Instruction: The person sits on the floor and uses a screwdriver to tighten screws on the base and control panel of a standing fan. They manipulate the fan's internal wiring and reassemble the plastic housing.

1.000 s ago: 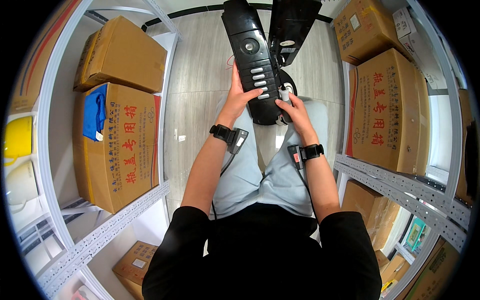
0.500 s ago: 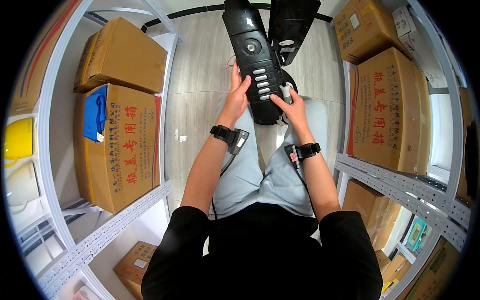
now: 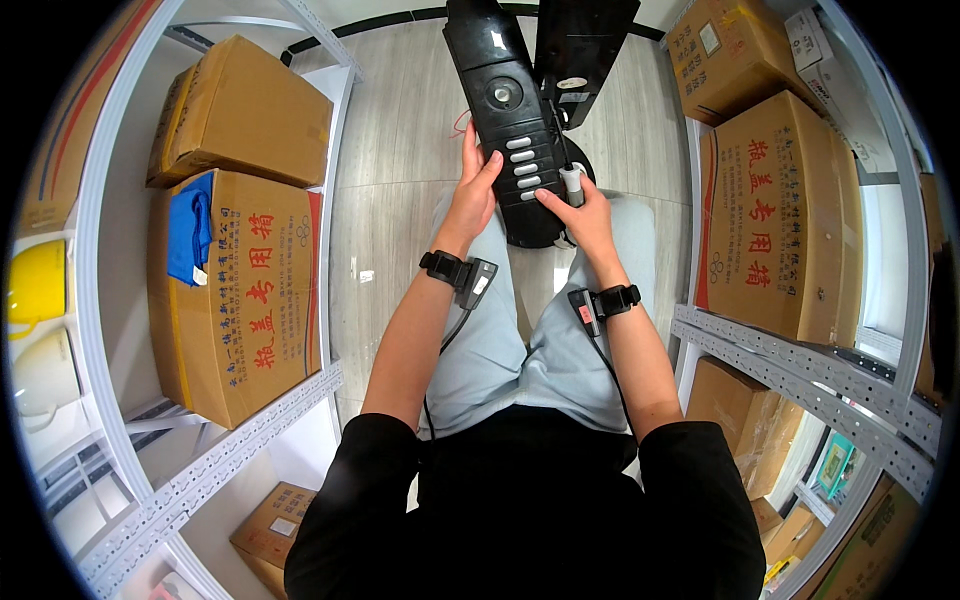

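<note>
A long black control panel (image 3: 527,212) with a round dial and several silver buttons lies tilted between my hands. My left hand (image 3: 474,195) grips its left edge, the thumb lying on the front near the buttons. By the panel's lower right edge, my right hand (image 3: 588,215) is closed round a screwdriver (image 3: 573,182) with a grey-and-white handle. Its dark shaft points up and away along the panel's side; the tip cannot be made out. My right thumb rests at the lowest button. Behind stands another black panel-shaped part (image 3: 585,50), and a round black base (image 3: 576,160) shows partly underneath.
Metal shelves (image 3: 210,475) flank me on both sides. Large cardboard boxes fill them, one at left (image 3: 245,330) with a blue cloth (image 3: 190,230) over it, another at right (image 3: 765,220). A yellow mug (image 3: 38,283) sits far left. Thin red wires (image 3: 461,124) show beside the panel.
My right thumb has shifted slightly left over the lowest button. The panel and my left hand are almost unmoved.
</note>
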Tool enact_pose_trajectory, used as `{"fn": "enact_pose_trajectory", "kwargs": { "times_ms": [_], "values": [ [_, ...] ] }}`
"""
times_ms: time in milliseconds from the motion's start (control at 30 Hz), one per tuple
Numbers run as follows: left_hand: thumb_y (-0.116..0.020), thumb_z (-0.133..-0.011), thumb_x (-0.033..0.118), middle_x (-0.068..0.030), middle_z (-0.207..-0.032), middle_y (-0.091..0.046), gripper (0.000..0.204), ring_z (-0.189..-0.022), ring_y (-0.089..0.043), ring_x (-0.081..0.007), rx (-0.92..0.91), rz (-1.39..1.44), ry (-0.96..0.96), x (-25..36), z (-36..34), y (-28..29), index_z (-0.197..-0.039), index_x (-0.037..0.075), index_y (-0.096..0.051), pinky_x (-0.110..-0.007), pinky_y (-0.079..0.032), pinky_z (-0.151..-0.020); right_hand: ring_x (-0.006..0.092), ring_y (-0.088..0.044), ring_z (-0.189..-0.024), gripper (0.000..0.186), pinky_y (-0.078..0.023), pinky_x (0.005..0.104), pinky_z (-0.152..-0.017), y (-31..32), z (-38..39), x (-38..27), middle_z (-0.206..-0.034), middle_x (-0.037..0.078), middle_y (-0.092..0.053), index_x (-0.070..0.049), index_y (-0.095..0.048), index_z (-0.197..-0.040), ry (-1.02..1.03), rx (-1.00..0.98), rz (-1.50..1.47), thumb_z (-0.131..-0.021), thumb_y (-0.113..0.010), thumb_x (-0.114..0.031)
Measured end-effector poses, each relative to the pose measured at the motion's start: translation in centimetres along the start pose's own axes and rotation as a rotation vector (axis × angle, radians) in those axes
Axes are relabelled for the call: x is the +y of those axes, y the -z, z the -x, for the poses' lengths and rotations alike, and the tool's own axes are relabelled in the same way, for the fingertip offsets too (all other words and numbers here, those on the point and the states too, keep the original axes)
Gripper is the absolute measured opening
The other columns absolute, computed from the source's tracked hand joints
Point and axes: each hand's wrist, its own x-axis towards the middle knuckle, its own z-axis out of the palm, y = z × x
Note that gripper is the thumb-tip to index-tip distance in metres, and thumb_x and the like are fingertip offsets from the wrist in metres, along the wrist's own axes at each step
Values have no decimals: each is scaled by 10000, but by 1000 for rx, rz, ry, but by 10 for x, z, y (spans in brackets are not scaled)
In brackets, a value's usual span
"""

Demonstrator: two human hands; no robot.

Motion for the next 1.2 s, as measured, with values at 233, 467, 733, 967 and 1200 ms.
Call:
{"fn": "enact_pose_trajectory", "kwargs": {
  "times_ms": [233,467,733,967,1200],
  "values": [
    [-466,-975,109,-116,-1501,-251,669,-1364,-279,-202,45,13,-21,-2,0,0,-1502,115,-54,-351,-244,-1109,120,-593,-700,433,-475,286,-648,0,-2,10,-772,43,-658,-33,-641,-907,-9,-31,9,-695,-826,-362],
    [-571,-914,56,-155,-1309,-475,664,-1184,-485,-201,210,68,6,-6,-1,4,-1419,109,-143,-358,-397,-999,108,-606,-822,411,-487,274,-748,5,5,-1,-922,42,-679,-37,-632,-1047,14,-124,29,-739,-806,-247],
    [-617,-886,47,-153,-1289,-481,699,-1173,-490,-196,212,74,10,-9,-3,8,-1408,108,-155,-359,-393,-1003,108,-605,-790,419,-489,279,-722,2,4,6,-884,55,-676,-23,-616,-1001,60,-121,-9,-721,-817,-262],
    [-627,-875,38,-158,-1270,-497,706,-1167,-496,-200,216,64,-12,-11,-3,8,-1399,87,-156,-362,-393,-1004,126,-618,-740,479,-492,295,-675,2,5,4,-818,93,-673,-5,-596,-937,71,-85,30,-694,-824,-349],
    [-639,-859,28,-162,-1243,-510,717,-1151,-509,-196,236,15,-59,-9,-3,7,-1388,83,-157,-365,-407,-994,150,-638,-759,490,-500,301,-693,0,5,0,-841,94,-680,-12,-611,-971,21,-102,90,-690,-823,-352]
  ]
}}
